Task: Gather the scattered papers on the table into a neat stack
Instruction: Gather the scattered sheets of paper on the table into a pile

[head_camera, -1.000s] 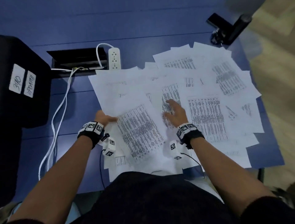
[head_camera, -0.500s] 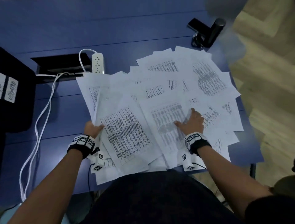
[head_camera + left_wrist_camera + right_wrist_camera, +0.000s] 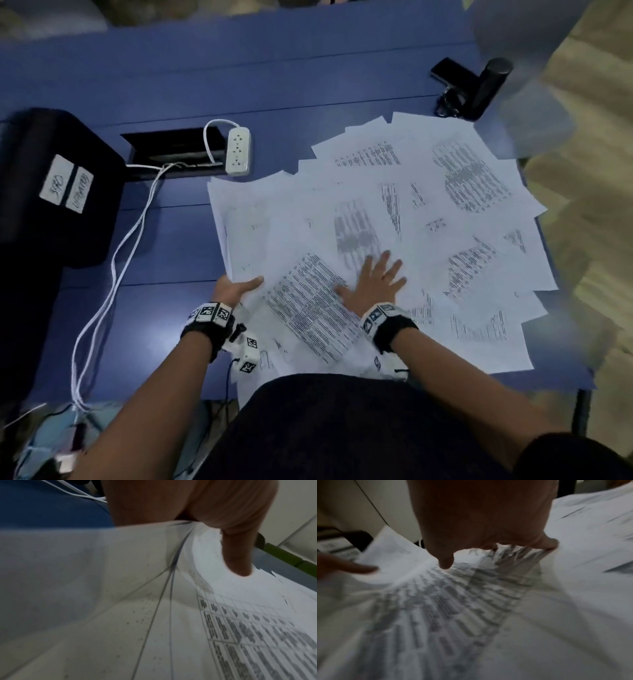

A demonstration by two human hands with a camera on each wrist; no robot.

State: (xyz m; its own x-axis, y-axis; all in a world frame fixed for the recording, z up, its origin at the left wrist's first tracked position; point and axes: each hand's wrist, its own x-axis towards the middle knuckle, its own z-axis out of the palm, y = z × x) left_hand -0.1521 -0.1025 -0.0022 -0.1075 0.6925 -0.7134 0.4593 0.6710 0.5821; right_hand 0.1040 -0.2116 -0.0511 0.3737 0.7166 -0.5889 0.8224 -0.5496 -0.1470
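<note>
Head view: my left hand (image 3: 236,289) is pinching the near sheets' edge; my right hand (image 3: 375,282) is pressing flat, fingers spread. The papers (image 3: 428,219) are fanning toward one o'clock, nearer my right.

**Dim room, soft frames**

Light is running low and bluish across the head view. The papers (image 3: 394,212) are showing as the brightest patch, their print smearing into grey streaks. The table (image 3: 274,68) is reading dark blue; corners are bending and blurring. The left-wrist view is staying sharper near the left hand (image 3: 214,513), with a table grid legible. The right-wrist view is streaking heavily, and the right hand (image 3: 479,517) is sitting in shadow.
</note>
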